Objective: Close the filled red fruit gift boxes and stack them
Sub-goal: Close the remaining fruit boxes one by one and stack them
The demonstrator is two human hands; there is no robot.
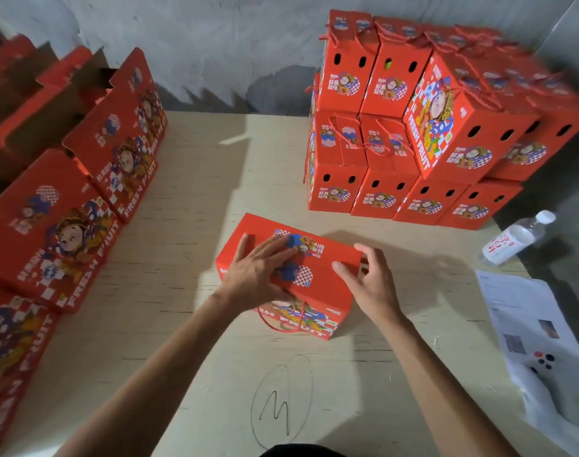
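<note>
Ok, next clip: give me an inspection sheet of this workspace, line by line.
Surface: pale wooden table, pencil scribble near the front edge.
Job's things: closed box at centre, rope handle hanging down its front; stack of closed boxes back right; open boxes in a row on the left.
Clutter: water bottle lying on its side, papers, right edge.
Grippers: left hand flat on the box top; right hand at its right end, fingers relaxed.
Cables: nothing seen.
Surroundings: grey wall behind.
</note>
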